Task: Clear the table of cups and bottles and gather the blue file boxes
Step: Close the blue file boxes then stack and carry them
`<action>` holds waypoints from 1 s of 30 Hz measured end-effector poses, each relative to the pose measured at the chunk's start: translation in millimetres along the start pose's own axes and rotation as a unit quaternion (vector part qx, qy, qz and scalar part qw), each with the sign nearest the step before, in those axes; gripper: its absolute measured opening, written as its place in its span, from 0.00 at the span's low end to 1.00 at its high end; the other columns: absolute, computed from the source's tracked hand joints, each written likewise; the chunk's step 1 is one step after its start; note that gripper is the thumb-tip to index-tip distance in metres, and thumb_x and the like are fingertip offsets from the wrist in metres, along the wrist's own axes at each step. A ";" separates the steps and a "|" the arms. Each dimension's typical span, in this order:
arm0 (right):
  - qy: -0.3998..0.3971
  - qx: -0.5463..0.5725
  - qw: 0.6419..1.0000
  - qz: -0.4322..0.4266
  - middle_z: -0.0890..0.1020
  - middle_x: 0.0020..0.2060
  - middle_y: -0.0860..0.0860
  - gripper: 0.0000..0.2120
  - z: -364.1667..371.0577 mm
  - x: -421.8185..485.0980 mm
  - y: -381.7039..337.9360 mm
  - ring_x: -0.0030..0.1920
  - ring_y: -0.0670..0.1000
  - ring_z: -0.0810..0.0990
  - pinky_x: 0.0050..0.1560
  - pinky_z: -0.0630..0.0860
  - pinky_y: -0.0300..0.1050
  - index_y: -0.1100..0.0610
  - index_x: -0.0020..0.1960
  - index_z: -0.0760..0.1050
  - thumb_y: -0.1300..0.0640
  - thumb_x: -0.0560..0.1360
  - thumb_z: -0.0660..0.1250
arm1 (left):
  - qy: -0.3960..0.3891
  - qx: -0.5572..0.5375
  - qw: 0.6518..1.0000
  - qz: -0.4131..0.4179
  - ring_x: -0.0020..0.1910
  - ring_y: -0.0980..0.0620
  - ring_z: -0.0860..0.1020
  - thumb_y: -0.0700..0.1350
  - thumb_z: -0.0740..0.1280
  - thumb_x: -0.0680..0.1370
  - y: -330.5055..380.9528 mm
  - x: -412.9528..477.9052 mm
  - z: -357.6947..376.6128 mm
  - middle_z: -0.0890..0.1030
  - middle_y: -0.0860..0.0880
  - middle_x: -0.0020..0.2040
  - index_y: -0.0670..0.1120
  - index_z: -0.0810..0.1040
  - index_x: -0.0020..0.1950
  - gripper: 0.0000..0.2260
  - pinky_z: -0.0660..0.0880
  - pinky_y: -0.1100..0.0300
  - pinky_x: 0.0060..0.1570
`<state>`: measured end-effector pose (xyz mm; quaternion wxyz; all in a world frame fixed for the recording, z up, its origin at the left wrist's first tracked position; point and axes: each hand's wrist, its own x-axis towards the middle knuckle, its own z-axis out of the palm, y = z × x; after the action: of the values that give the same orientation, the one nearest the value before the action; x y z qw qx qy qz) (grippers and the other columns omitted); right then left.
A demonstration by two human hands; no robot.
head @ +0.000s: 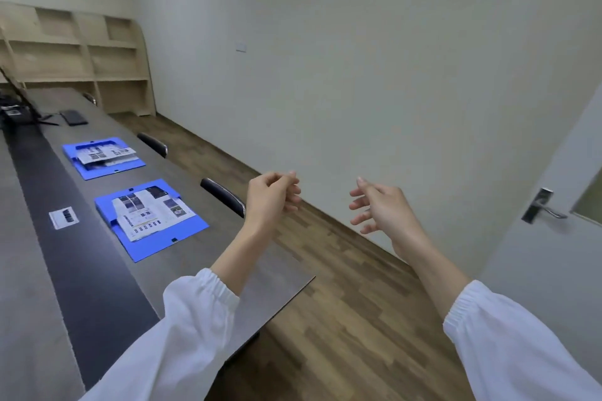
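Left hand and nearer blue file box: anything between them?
In the head view, only bare grey table lies between the left hand and the nearer blue file box.

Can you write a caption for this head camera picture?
Two empty hands, left and right, raised beside a table with two blue file boxes.

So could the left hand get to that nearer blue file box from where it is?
Probably yes. The left hand is empty, raised beyond the table's edge, and the nearer blue file box lies flat just to its left. Nothing stands between them; only loose printed sheets rest on the box.

Pale walls point(391, 58), wood-plank floor point(342, 286) — empty shelving point(81, 58), grey door point(547, 254).
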<state>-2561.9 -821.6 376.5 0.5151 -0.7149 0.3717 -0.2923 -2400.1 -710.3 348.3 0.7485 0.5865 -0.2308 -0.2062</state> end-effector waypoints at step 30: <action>-0.437 -0.032 0.893 -0.104 0.82 0.42 0.56 0.16 245.8 797.5 75.9 0.34 0.56 0.81 0.27 0.75 0.43 0.59 0.51 0.78 0.46 0.82 0.60 | 0.434 -0.026 0.901 -0.001 0.29 0.52 0.76 0.42 0.68 0.80 -245.1 643.0 63.9 0.79 0.45 0.34 0.38 0.79 0.45 0.08 0.76 0.63 0.29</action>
<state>-1941.7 -1372.6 258.7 0.5690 -0.8212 0.0419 0.0096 -1927.2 -1188.6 189.5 0.7890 0.5988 0.1227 0.0619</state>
